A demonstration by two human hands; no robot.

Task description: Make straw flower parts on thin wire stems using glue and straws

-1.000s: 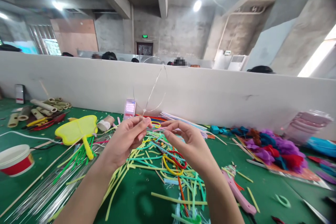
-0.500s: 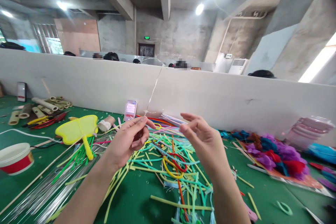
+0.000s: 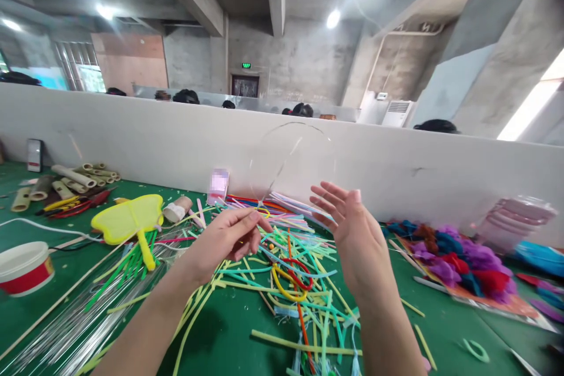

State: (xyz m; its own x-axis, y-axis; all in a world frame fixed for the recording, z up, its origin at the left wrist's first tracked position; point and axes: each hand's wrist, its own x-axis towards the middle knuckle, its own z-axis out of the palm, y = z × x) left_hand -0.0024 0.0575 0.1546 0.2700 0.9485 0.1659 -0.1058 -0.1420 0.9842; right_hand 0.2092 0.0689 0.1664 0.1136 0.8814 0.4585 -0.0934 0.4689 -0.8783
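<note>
My left hand (image 3: 229, 241) pinches the end of a thin shiny wire (image 3: 291, 153) between thumb and fingertips. The wire rises from the pinch, with a faint rounded loop above it; parts of its outline are lost against the white partition. My right hand (image 3: 356, 241) is open beside it, palm turned inward and fingers spread, apart from the wire. Below both hands lies a tangle of green and yellow fuzzy craft stems (image 3: 304, 296), with red and yellow rings among them. Left of my left arm is a bundle of straight metal wires (image 3: 83, 317).
At left are a yellow mesh shape with a handle (image 3: 130, 220), a paper cup (image 3: 26, 270), bamboo tubes (image 3: 74, 176) and pliers (image 3: 83, 205). A phone (image 3: 218, 185) leans on the white partition (image 3: 132, 135). Purple, red and blue petals (image 3: 476, 264) lie right.
My left hand has moved slightly right and down, and the wire loop has turned and come lower. My right hand has shifted right and its fingers have opened out.
</note>
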